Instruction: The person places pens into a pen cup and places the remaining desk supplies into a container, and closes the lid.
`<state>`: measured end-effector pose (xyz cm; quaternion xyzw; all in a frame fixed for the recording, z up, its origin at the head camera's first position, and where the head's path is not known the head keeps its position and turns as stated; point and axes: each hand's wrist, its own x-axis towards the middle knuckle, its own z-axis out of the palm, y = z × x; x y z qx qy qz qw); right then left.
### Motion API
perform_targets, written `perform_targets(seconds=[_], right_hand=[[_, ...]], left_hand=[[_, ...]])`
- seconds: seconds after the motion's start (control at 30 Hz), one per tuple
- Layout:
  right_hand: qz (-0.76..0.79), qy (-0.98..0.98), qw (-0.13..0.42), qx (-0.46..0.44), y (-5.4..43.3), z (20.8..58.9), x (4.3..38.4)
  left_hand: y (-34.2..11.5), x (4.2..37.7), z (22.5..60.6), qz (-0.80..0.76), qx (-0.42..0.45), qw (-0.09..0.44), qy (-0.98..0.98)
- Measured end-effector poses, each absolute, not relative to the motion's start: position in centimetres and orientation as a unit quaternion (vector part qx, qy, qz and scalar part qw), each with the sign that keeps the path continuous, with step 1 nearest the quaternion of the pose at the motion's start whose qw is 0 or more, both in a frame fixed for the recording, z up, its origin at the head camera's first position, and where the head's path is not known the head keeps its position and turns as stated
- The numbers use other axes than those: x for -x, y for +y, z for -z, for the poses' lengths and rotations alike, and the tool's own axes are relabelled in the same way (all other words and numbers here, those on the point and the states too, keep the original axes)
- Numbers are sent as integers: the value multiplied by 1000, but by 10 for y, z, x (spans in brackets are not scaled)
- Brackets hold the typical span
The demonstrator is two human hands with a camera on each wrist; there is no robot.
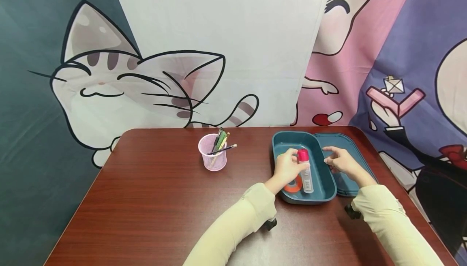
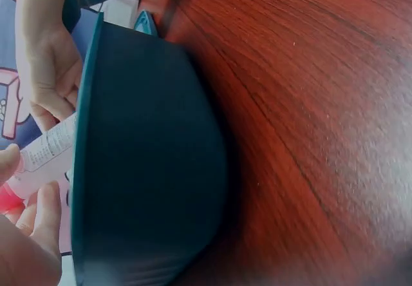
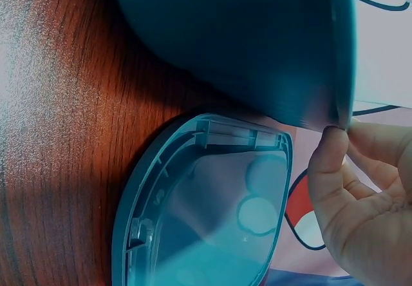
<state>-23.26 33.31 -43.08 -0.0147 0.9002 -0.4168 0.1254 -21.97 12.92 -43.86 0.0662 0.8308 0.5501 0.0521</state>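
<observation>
My left hand (image 1: pixel 288 166) pinches a clear glue bottle (image 1: pixel 306 174) with a red cap (image 1: pixel 303 155) between thumb and fingers, near the cap end. The bottle is tilted over the open teal box (image 1: pixel 330 191), its labelled end pointing toward the near side. In the left wrist view, the bottle (image 2: pixel 48 151) shows above the box wall (image 2: pixel 148 144). My right hand (image 1: pixel 344 162) is at the box's right rim, with thumb and index fingertips (image 3: pixel 333 138) pinching the edge. An orange tape roll (image 1: pixel 293 185) lies inside the box, partly hidden by the left hand.
The teal lid (image 1: pixel 346 183) lies on the table to the right of the box, partly under the right hand. A pink mesh pen cup (image 1: pixel 213 162) with several pens and pencils stands left of the box on the brown table (image 1: pixel 164 201). Cartoon-printed cloth (image 1: pixel 219 22) hangs behind.
</observation>
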Motion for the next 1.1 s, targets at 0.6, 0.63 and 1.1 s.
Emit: perform_targets(seconds=[0.6, 0.63, 1.1], right_hand=[[422, 898, 121, 15, 335, 432, 232], [423, 898, 122, 14, 334, 432, 232], [434, 893, 121, 12, 336, 434, 232]], left_hand=[[150, 222, 460, -549, 2, 72, 833], [151, 221, 461, -550, 3, 73, 832], [154, 221, 465, -494, -31, 105, 863]])
